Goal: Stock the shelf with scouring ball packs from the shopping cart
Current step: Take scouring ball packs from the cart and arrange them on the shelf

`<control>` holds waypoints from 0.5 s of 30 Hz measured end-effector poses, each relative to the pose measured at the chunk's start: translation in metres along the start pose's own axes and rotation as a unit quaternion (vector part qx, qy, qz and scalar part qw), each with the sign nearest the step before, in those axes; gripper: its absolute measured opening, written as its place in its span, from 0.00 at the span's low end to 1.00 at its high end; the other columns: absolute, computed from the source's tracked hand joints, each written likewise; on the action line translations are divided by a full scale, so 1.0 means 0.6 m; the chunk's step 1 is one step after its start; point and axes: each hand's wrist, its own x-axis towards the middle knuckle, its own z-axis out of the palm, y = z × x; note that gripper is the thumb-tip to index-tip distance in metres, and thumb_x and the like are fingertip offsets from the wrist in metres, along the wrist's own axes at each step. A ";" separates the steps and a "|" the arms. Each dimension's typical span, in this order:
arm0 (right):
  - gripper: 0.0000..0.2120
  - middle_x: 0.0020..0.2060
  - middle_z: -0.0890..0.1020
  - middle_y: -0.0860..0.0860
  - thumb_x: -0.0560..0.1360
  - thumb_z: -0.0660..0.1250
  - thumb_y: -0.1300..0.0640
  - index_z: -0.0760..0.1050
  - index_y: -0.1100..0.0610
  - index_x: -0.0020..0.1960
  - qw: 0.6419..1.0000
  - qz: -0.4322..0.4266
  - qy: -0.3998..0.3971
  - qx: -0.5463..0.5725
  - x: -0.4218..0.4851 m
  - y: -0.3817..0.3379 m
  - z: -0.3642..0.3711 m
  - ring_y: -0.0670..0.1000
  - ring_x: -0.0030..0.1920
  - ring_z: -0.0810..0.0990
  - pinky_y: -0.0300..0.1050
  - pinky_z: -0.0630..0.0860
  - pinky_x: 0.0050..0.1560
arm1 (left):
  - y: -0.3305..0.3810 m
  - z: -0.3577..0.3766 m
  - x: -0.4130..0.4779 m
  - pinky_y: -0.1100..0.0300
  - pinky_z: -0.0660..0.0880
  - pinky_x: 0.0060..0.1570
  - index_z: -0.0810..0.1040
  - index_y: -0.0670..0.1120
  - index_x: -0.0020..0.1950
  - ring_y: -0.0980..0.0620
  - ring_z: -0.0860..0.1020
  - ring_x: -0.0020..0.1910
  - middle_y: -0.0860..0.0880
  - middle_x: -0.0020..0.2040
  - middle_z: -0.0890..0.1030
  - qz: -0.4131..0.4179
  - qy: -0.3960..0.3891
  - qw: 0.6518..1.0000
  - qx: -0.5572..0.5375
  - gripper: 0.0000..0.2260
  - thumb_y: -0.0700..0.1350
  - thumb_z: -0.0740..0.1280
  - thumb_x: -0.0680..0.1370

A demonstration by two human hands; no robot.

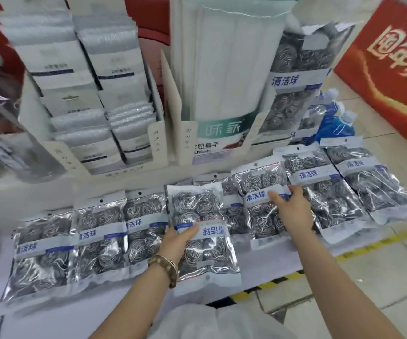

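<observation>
You are part way through laying packs out on the white shelf [58, 189]. Your left hand [176, 242] grips one scouring ball pack [205, 209], with the thumb on top and the fingers under it. This pack is upside down, so its words read the wrong way. It sits over the front of the row of packs [51, 241].

Your right hand [291, 209] rests on the neighbour pack [258, 184], just to the right. I cannot tell if its fingers pinch it or only press on it.

Next, I think you need to turn the held pack the right way up and find it a spot. That may be hard, because the packs lie close together and overlap on both sides. Another pack peeks out from behind it.

The cardboard boxes [158, 133] stand right behind the row. The blue bottles [337, 123] and a red banner [393, 69] are off to the right. The shopping cart is not in sight.
</observation>
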 end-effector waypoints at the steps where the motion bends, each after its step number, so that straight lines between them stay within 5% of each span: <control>1: 0.29 0.43 0.76 0.49 0.74 0.66 0.41 0.66 0.58 0.67 1.000 -0.004 -0.010 -0.018 0.021 -0.003 0.004 0.52 0.39 0.76 0.44 0.68 0.34 | 0.004 0.010 0.010 0.49 0.64 0.66 0.75 0.47 0.57 0.49 0.71 0.60 0.50 0.55 0.77 -0.009 0.001 1.000 0.002 0.21 0.57 0.72 0.69; 3: 0.28 0.40 0.77 0.49 0.74 0.65 0.41 0.66 0.58 0.66 0.998 -0.008 -0.034 -0.057 0.056 -0.003 0.018 0.51 0.38 0.78 0.44 0.71 0.34 | 0.020 0.030 0.012 0.55 0.64 0.61 0.72 0.50 0.42 0.51 0.71 0.55 0.53 0.47 0.75 -0.015 -0.001 1.000 0.002 0.08 0.50 0.69 0.74; 4: 0.28 0.40 0.78 0.50 0.74 0.64 0.40 0.65 0.58 0.65 0.996 -0.007 -0.045 -0.074 0.068 -0.002 0.025 0.52 0.39 0.79 0.48 0.75 0.38 | 0.029 0.041 0.011 0.54 0.64 0.60 0.72 0.50 0.43 0.50 0.71 0.56 0.51 0.51 0.76 -0.015 0.005 1.000 0.001 0.07 0.49 0.68 0.75; 8: 0.25 0.42 0.80 0.53 0.77 0.61 0.43 0.65 0.58 0.66 0.996 -0.011 -0.047 -0.081 0.103 0.009 0.046 0.57 0.41 0.80 0.57 0.78 0.45 | 0.038 0.067 0.041 0.50 0.62 0.66 0.61 0.41 0.71 0.45 0.64 0.69 0.43 0.71 0.64 -0.021 0.045 0.999 0.004 0.31 0.52 0.68 0.74; 12: 0.23 0.49 0.80 0.57 0.79 0.60 0.46 0.64 0.58 0.68 0.995 -0.033 -0.036 -0.089 0.113 0.023 0.057 0.56 0.42 0.79 0.50 0.77 0.39 | 0.041 0.089 0.058 0.48 0.60 0.69 0.56 0.42 0.74 0.45 0.61 0.71 0.44 0.74 0.60 -0.051 0.040 0.998 0.025 0.35 0.54 0.68 0.74; 15: 0.23 0.61 0.74 0.59 0.78 0.63 0.51 0.65 0.59 0.69 0.984 -0.118 -0.022 -0.130 0.117 0.028 0.058 0.57 0.55 0.74 0.53 0.74 0.54 | 0.050 0.093 0.068 0.49 0.59 0.68 0.57 0.42 0.74 0.45 0.61 0.71 0.44 0.73 0.61 -0.055 0.052 0.996 0.037 0.35 0.55 0.68 0.73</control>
